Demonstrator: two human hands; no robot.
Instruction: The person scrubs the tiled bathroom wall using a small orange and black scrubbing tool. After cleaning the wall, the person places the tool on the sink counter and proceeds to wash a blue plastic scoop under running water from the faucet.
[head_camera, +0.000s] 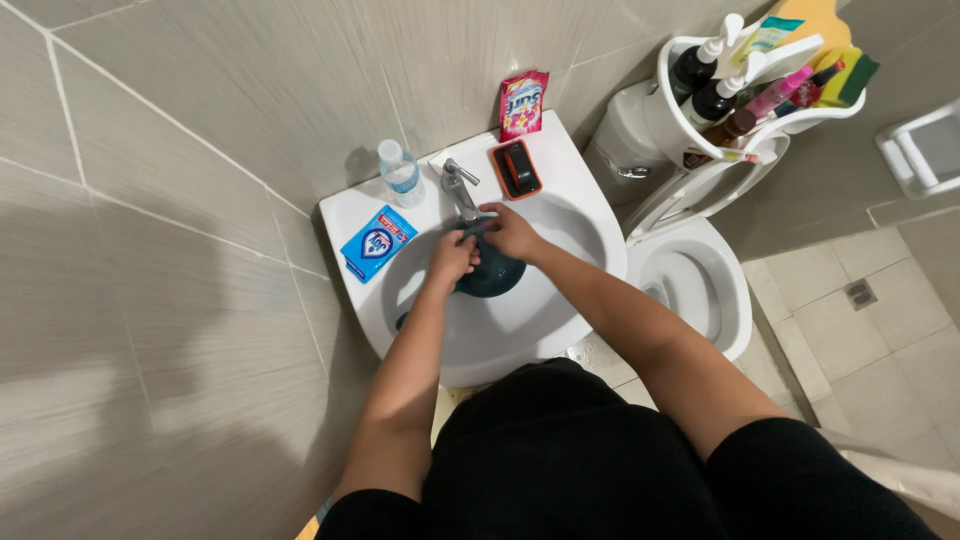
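A dark teal cloth (492, 272) is gripped by both the left hand (452, 256) and the right hand (512, 232) over the white sink (560, 215), just below the chrome tap (459, 186). The far rim is crowded by a water bottle (401, 172), a blue packet (378, 242), a pink sachet (523, 103) and a black brush (517, 167). A toilet (700, 290) is set close at right; open floor is left beyond it

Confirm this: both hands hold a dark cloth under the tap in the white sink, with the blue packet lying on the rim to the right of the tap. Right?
Not quite. In the head view the blue packet lies left of the tap; the rest holds: left hand and right hand hold the dark cloth in the sink.
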